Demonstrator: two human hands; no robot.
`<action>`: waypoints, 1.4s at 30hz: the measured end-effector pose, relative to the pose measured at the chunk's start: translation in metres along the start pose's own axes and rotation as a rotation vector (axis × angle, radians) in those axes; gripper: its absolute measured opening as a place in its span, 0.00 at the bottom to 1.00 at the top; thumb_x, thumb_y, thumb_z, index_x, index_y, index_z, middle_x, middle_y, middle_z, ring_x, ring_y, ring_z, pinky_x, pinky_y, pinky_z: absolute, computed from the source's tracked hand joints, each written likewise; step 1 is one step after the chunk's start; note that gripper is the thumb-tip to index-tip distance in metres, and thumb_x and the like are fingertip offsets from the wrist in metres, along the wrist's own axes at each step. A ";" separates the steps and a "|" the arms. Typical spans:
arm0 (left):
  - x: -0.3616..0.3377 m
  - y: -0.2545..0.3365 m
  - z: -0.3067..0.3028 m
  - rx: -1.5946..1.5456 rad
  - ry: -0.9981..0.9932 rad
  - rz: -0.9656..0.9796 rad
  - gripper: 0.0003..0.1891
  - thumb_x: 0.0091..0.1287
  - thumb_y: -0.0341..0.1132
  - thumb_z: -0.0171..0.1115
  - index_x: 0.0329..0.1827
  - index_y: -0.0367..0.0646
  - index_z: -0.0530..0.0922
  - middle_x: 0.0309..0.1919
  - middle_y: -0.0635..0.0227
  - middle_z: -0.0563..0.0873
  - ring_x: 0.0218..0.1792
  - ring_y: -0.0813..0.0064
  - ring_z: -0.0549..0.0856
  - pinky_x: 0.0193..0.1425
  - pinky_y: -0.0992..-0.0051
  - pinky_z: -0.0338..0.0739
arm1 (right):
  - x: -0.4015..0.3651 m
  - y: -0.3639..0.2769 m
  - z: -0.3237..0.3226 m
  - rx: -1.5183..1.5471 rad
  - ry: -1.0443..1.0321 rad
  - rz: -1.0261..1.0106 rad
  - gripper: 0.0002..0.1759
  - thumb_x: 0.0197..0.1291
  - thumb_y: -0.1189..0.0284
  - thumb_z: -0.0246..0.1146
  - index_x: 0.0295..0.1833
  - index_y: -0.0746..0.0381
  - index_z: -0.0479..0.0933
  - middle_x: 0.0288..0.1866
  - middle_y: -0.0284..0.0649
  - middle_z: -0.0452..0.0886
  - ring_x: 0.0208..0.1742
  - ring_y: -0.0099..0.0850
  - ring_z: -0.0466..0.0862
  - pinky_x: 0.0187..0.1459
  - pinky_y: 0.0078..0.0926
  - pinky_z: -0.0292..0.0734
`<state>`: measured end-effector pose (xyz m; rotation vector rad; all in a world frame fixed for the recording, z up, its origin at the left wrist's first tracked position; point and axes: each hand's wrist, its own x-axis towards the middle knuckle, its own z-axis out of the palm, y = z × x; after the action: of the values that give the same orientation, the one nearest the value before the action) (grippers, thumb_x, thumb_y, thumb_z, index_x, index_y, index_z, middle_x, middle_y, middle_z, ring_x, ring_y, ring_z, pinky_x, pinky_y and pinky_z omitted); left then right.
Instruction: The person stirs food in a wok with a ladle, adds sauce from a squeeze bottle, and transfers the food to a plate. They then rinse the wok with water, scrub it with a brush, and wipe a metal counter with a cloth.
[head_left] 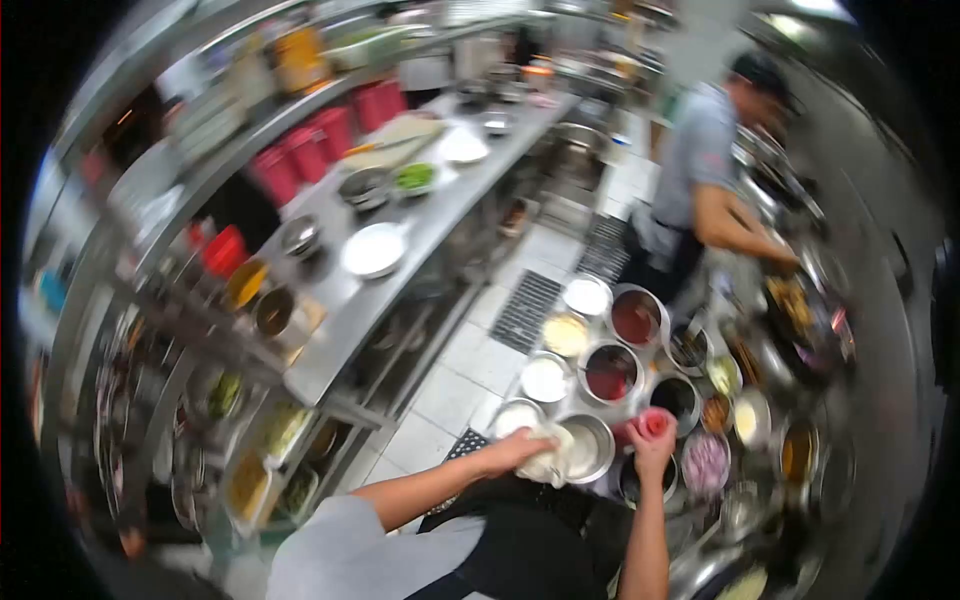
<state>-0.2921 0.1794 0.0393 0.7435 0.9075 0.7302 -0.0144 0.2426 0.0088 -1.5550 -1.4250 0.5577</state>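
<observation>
My left hand (512,452) is closed on a pale cloth (545,462) that looks bunched up and blurred. It is held at the near edge of a group of pots, beside a metal pot (588,448) with whitish contents. My right hand (652,458) is wrapped round a red bottle (655,424), whose round top faces me. Close to that hand stand a pot of dark liquid (675,402) and a bowl of chopped purple onion (705,462). Further off are pots of red sauce (610,372) and a white-filled container (545,378).
A co-worker (700,170) in a grey shirt leans over a wok (805,310) at the right. Along the left runs a steel counter (440,215) with a white plate (374,250) and bowls. Floor mats (530,312) lie on the tiled aisle (440,385).
</observation>
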 end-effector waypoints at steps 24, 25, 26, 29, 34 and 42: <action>0.077 -0.012 0.192 -0.019 -0.554 -0.329 0.21 0.68 0.40 0.51 0.57 0.31 0.69 0.49 0.55 0.80 0.50 0.64 0.80 0.58 0.66 0.73 | -0.231 -0.109 -0.397 -0.230 0.742 0.287 0.34 0.39 0.66 0.74 0.53 0.66 0.70 0.43 0.43 0.81 0.43 0.33 0.81 0.48 0.32 0.76; 0.076 -0.015 0.194 0.004 -0.548 -0.346 0.20 0.68 0.39 0.51 0.56 0.32 0.69 0.49 0.56 0.80 0.49 0.65 0.81 0.57 0.67 0.74 | -0.245 -0.103 -0.409 -0.408 0.752 0.337 0.35 0.37 0.63 0.74 0.53 0.66 0.71 0.43 0.44 0.81 0.42 0.35 0.82 0.48 0.33 0.75; 0.076 -0.018 0.197 0.026 -0.541 -0.362 0.19 0.69 0.38 0.51 0.56 0.32 0.70 0.48 0.56 0.80 0.49 0.65 0.81 0.56 0.67 0.74 | -0.256 -0.101 -0.421 -0.413 0.748 0.336 0.35 0.37 0.63 0.74 0.53 0.66 0.71 0.43 0.44 0.81 0.42 0.35 0.82 0.48 0.33 0.75; 0.074 -0.026 0.198 0.081 -0.532 -0.357 0.17 0.68 0.36 0.51 0.54 0.33 0.71 0.47 0.58 0.81 0.47 0.67 0.81 0.53 0.68 0.76 | -0.281 -0.094 -0.446 -0.650 0.581 0.682 0.39 0.34 0.58 0.74 0.52 0.67 0.71 0.42 0.49 0.81 0.43 0.42 0.82 0.48 0.35 0.74; 0.064 -0.032 0.211 0.143 -0.499 -0.300 0.16 0.68 0.35 0.52 0.53 0.34 0.71 0.44 0.60 0.81 0.44 0.69 0.82 0.51 0.70 0.76 | -0.303 -0.043 -0.475 -0.782 0.300 0.971 0.42 0.31 0.55 0.72 0.52 0.69 0.71 0.42 0.55 0.80 0.45 0.47 0.81 0.47 0.34 0.74; 0.045 -0.038 0.222 0.193 -0.507 -0.307 0.17 0.66 0.36 0.54 0.54 0.34 0.71 0.43 0.60 0.81 0.43 0.68 0.83 0.47 0.69 0.79 | -0.307 0.024 -0.497 -0.940 0.062 1.295 0.40 0.30 0.53 0.72 0.46 0.73 0.76 0.46 0.58 0.80 0.48 0.48 0.81 0.49 0.35 0.76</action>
<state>-0.0696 0.1399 0.0819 0.8837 0.6089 0.1655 0.3367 -0.2040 0.1464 -3.1940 -0.3900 0.5370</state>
